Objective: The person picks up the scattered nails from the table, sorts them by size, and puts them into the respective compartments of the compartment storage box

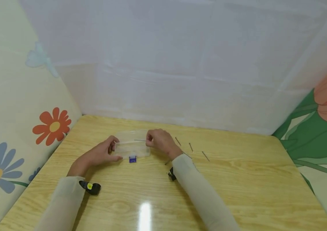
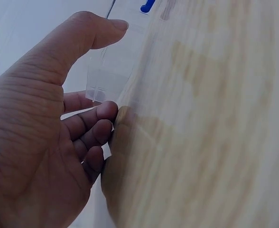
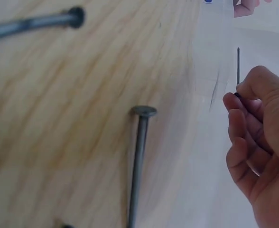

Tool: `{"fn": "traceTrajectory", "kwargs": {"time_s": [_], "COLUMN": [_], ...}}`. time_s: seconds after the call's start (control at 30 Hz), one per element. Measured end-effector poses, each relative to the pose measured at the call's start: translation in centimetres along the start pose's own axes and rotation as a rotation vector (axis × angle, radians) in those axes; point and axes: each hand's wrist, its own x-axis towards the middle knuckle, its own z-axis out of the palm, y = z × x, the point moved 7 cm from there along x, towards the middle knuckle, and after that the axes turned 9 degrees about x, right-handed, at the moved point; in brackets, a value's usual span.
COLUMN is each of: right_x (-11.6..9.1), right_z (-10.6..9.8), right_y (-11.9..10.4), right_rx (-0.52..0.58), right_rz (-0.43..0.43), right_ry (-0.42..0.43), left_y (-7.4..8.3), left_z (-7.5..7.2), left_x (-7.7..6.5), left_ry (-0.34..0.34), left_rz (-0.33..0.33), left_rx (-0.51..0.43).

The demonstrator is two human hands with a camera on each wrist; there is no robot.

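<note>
A clear plastic box (image 1: 127,149) with a blue latch (image 1: 133,159) at its front lies on the table. My left hand (image 1: 101,153) holds the box's left end, thumb along the front and fingers curled at the side. In the left wrist view the box's clear wall (image 2: 113,66) passes between thumb and index finger. My right hand (image 1: 162,141) pinches a nail (image 3: 238,66) near its head between thumb and index finger. The nail's shank points left over the box in the head view.
Several loose nails lie on the wooden table (image 1: 253,179) to the right of the box, among them one nail (image 1: 191,147) beyond the right wrist and another nail (image 1: 205,156) farther right. A white sheet (image 1: 180,80) hangs behind the table, with flower-printed cloth on both sides.
</note>
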Motion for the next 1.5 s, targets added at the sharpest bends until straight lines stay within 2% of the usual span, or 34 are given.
{"fn": "traceTrajectory", "kwargs": {"time_s": [0.33,0.83,1.13,1.37,1.5], "right_x": [0.2,-1.1,-3.4,-5.5,-6.5], "right_z": [0.3,-0.1,-1.5,-2.3,-2.5], "right_y": [-0.5,0.2,0.7,2.1,2.3], "right_rx": [-0.013,-0.015,-0.060,-0.057,-0.072], "right_rz": [-0.043,-0.003,0.037,0.113,0.105], "right_ry": [0.031,0.036,-0.026,-0.100,-0.132], "left_y": [-0.6,-0.8,-1.0,-0.7,-0.6], "left_z": [-0.1,-0.2,-0.4,-0.6,-0.6], "left_x": [0.0,-0.4,-0.4,-0.4,-0.6], "left_ry": [-0.010,-0.010,-0.008,-0.023,-0.024], "left_rz": [-0.003,-0.015,-0.010,-0.008,-0.006], "left_rx": [-0.051,-0.066,-0.068,-0.083,-0.090]}}
